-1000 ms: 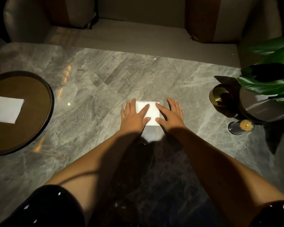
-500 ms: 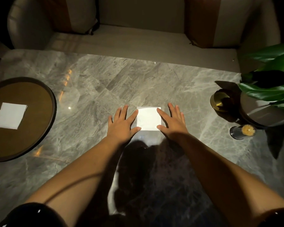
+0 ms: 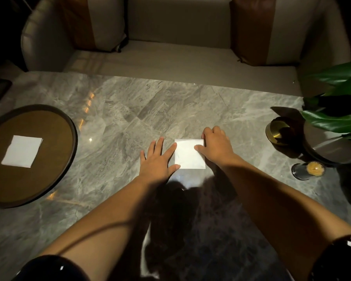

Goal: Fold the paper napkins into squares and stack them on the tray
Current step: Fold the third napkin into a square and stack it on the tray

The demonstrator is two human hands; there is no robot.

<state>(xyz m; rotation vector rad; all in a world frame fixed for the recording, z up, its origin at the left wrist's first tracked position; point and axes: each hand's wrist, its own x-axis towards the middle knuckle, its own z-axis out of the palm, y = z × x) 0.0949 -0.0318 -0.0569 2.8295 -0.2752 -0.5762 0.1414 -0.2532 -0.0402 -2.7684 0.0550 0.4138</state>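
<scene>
A white napkin (image 3: 187, 155) folded to a square lies flat on the marble table (image 3: 130, 122), in the middle. My left hand (image 3: 157, 159) lies flat beside it, fingers straight, index tip and thumb touching its left edge. My right hand (image 3: 216, 146) sits on the napkin's right edge, fingers curled over the far right corner and thumb lying on top of the paper. At the left, a round dark tray (image 3: 65, 138) holds a stack of folded white napkins (image 3: 21, 151).
A gold bowl (image 3: 277, 129), a dark round pot (image 3: 328, 147) with a green leafy plant (image 3: 336, 102) and a small holder of toothpicks (image 3: 309, 170) stand at the table's right. A cushioned bench (image 3: 180, 63) runs behind the table's far edge.
My left hand slid off the napkin to its left side. My right hand's fingers went from flat to curled at the napkin's far right corner. The view tilted up a little.
</scene>
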